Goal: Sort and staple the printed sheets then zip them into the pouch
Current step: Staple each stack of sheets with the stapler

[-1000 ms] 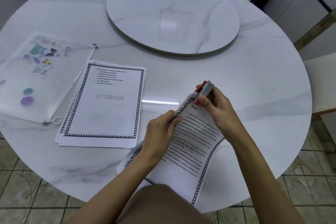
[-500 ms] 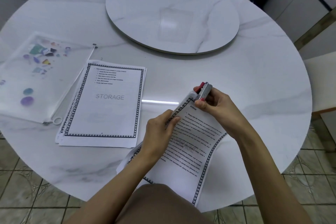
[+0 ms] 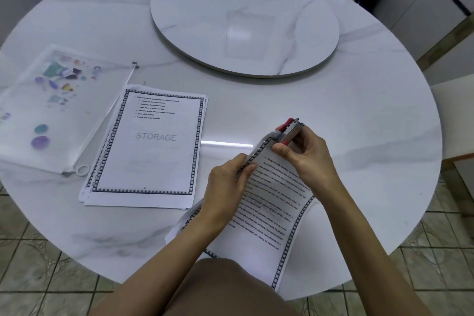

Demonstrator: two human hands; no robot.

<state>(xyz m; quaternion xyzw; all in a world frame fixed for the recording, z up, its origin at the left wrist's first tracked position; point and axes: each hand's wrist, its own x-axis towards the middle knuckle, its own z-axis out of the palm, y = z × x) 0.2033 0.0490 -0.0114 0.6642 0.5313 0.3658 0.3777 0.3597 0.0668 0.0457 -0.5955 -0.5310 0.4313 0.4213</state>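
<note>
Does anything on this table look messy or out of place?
Only slightly: the stack of sheets headed STORAGE is unevenly squared, its lower pages fanning out at the left edge. The pouch lies flat, and nothing looks spilled or torn.

Marble table (image 3: 359, 115), lazy susan (image 3: 246, 20) ctr, tiled floor (image 3: 30, 251)

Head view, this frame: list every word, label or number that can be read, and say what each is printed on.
"STORAGE": grey watermark across the top sheet of the flat paper stack.
Bulleted lines at the top of that sheet: too small to read.
Body text on the sheets held by the left hand and clamped in the stapler by the right hand: blurred; a faint watermark there cannot be read.
Zip pouch: coloured shapes only, no readable text.
</note>
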